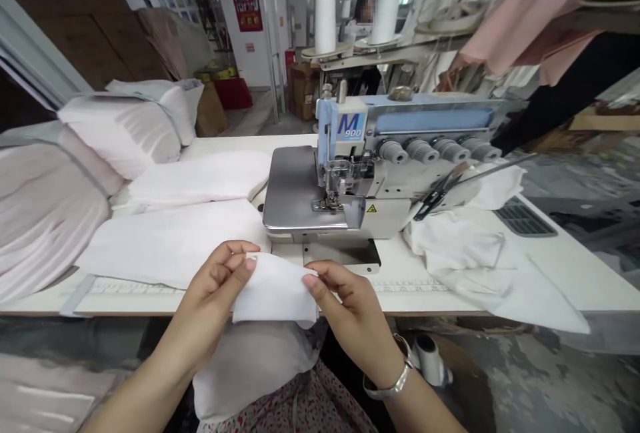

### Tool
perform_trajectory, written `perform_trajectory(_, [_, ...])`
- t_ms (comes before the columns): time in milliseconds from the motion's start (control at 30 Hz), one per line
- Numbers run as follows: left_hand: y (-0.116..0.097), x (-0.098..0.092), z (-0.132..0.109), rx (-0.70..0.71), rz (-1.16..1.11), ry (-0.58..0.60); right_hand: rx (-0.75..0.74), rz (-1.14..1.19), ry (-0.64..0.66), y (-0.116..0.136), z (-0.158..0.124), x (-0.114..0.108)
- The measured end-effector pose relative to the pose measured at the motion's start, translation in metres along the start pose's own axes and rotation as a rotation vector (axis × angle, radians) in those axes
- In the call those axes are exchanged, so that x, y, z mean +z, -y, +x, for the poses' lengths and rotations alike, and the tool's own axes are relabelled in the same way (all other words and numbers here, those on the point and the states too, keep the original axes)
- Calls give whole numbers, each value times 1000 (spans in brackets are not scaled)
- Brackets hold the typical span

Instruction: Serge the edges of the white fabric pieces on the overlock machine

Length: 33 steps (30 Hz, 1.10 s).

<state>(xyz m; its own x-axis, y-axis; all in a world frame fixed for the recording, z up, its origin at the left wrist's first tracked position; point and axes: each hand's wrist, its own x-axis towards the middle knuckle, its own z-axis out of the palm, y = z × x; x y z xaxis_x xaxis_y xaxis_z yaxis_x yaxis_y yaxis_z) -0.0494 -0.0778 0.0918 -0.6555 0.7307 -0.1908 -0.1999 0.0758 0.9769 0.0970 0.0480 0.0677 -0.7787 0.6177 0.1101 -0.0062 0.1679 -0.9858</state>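
The fingers point(235, 265) of both hands are pressed together on a single piece of white cloth point(274, 291), the left hand point(215, 293) pinching one edge and the right hand point(350, 306) the other, with a silver bracelet point(395, 374) on the right wrist. The cloth is held up at the front edge of the surface point(550, 273), just before one overlock sewing machine point(345, 179), and it looks soft, plain and slightly creased. A larger pale piece of fabric point(250, 369) hangs below it over the person's lap. Two flat pale pieces point(165, 243) lie to the left of the machine, beside two strapped bundles of pale pink fabric point(125, 129). One loose white heap of cloth point(470, 253) sits to its right, two tall white thread cones point(387, 6) stand above it, and one co-worker point(363, 26) is farther back
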Motion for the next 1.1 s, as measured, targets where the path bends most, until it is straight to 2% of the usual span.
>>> perform_trajectory(100, [-6,12,-1,-30,18,49,32,47,11,0,1,-2])
perform_trajectory(167, [-10,20,-3,-27,152,108,36,86,0,3,3,-3])
perform_trajectory(267, [-16,29,-4,87,423,191,-12,142,-9,10,5,-3])
perform_trajectory(333, [-19,32,-1,127,460,198,-62,180,1,12,4,-2])
perform_trajectory(467, [-26,29,9,154,301,52,-79,126,-5,-3,-10,5])
perform_trajectory(567, [-31,22,13,289,314,-44,-30,7,-61,-20,-22,16])
perform_trajectory(633, [-38,19,11,399,403,-69,2,30,-90,-24,-25,21])
perform_trajectory(733, [-56,20,4,542,541,-123,64,244,-46,-11,-22,24])
perform_trajectory(800, [-73,24,-1,593,552,-229,89,403,70,5,-17,25])
perform_trajectory(867, [-91,31,-1,659,529,-353,73,437,156,19,-10,25])
perform_trajectory(900, [-99,34,3,698,542,-381,60,401,149,24,-7,25])
perform_trajectory(933, [-104,37,9,744,579,-375,53,352,115,25,-3,24])
perform_trajectory(1000, [-105,40,29,827,704,-287,74,311,12,22,6,23])
perform_trajectory(1100, [-86,38,72,765,833,-79,158,455,0,4,15,17])
